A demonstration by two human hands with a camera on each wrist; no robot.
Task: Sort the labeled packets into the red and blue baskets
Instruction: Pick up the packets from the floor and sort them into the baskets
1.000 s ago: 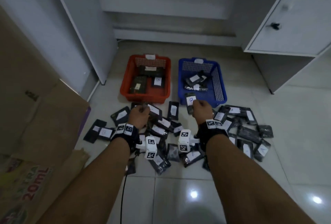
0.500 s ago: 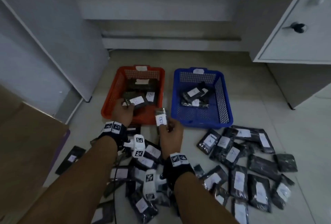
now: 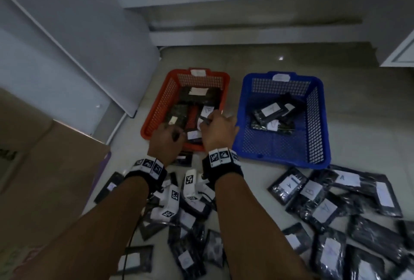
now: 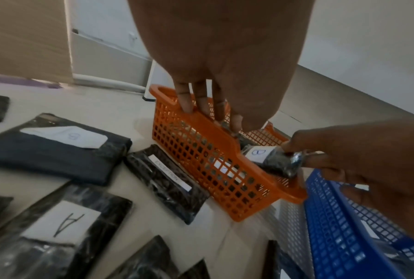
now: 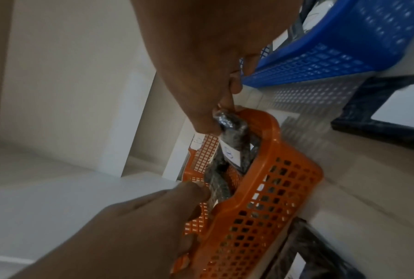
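Crinkly packet (image 4: 274, 162) pinched by right hand (image 3: 218, 132), over meshed red basket (image 3: 161, 105)

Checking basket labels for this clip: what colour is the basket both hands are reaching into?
Red-orange mesh plastic basket, clearest in the head view.

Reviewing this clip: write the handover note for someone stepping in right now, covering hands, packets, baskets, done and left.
Right hand pinches a small labeled packet over the red basket. Left hand reaches in at that basket's near rim; whether it holds anything is unclear.
Done: several packets lie in the red basket and a few in the blue basket.
Left: release the held packet, then sort the loose packets scattered on the floor.
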